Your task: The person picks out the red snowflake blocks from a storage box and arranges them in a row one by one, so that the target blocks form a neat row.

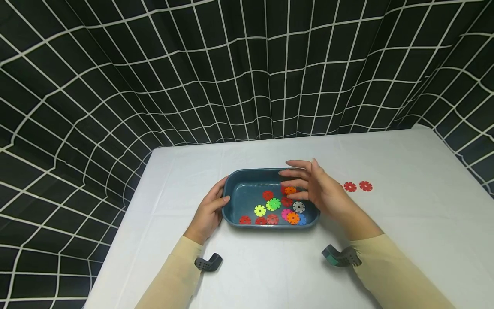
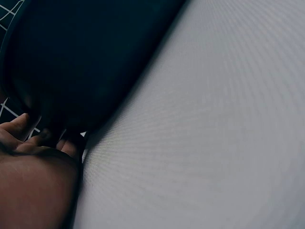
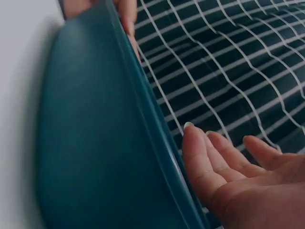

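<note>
A dark teal plastic tub (image 1: 240,198) sits on the white table, with several notched plastic discs scattered inside it. Among them are a yellow disc (image 1: 257,208), a bright green disc (image 1: 275,201), an orange disc (image 1: 290,216) and a grey disc (image 1: 296,205). My left hand (image 1: 204,216) holds the tub's left end, its thumb over the rim and its fingers along the outer wall. Above the right end hovers my right hand (image 1: 322,189), fingers spread and nothing held. In the right wrist view its loosely bent fingers (image 3: 195,152) overlap the rim.
Red discs (image 1: 350,184) lie in a row on the white tablecloth (image 1: 409,214) to the right, one partly behind my right hand. A black curtain (image 1: 254,56) with a white grid hangs beyond the table. Dark bands (image 1: 208,262) sit at both wrists over beige sleeves.
</note>
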Demonstrator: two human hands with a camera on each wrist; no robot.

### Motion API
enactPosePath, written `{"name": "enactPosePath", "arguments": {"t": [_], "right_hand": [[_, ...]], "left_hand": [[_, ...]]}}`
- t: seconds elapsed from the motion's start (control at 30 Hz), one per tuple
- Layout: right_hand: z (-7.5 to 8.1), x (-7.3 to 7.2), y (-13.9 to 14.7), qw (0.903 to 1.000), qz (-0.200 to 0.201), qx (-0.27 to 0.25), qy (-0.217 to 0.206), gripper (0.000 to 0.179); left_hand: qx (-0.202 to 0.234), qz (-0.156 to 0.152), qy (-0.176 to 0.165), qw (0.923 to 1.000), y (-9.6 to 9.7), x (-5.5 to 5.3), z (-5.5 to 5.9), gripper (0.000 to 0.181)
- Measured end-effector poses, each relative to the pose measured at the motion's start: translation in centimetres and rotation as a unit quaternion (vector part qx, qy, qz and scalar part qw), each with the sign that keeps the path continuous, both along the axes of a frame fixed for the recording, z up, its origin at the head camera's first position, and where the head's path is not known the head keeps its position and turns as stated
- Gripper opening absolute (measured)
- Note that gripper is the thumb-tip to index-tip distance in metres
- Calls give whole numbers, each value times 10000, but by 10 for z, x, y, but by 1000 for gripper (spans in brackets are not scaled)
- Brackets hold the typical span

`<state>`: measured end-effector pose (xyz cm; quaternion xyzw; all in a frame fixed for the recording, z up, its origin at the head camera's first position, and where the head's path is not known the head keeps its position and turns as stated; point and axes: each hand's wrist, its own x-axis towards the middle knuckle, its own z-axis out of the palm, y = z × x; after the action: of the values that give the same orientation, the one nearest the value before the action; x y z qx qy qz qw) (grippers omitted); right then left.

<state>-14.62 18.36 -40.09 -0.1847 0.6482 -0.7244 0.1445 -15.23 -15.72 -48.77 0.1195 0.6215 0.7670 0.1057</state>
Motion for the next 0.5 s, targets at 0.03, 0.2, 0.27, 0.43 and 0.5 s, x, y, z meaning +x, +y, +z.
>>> {"name": "enactPosePath", "arguments": {"t": [0.03, 0.2, 0.27, 0.43, 0.5], "right_hand": [[-1, -1, -6, 10000, 15, 12, -69, 75], [-7, -10, -30, 9980, -125, 369, -502, 75], [-9, -15, -38, 9946, -291, 706, -706, 75], [-13, -27, -53, 9817, -566, 1462, -1078, 74], [-17, -31, -56, 9787, -522, 1674, -1069, 71]], "left_hand": [[1, 4, -8, 10000, 0, 0, 0, 62], [-8, 26, -35, 10000, 1, 0, 1, 61], [-7, 19, -13, 10000, 1, 0, 1, 61], [-6, 15, 3, 10000, 1, -1, 0, 60], [-18, 19, 18, 10000, 0, -1, 0, 61]]}}
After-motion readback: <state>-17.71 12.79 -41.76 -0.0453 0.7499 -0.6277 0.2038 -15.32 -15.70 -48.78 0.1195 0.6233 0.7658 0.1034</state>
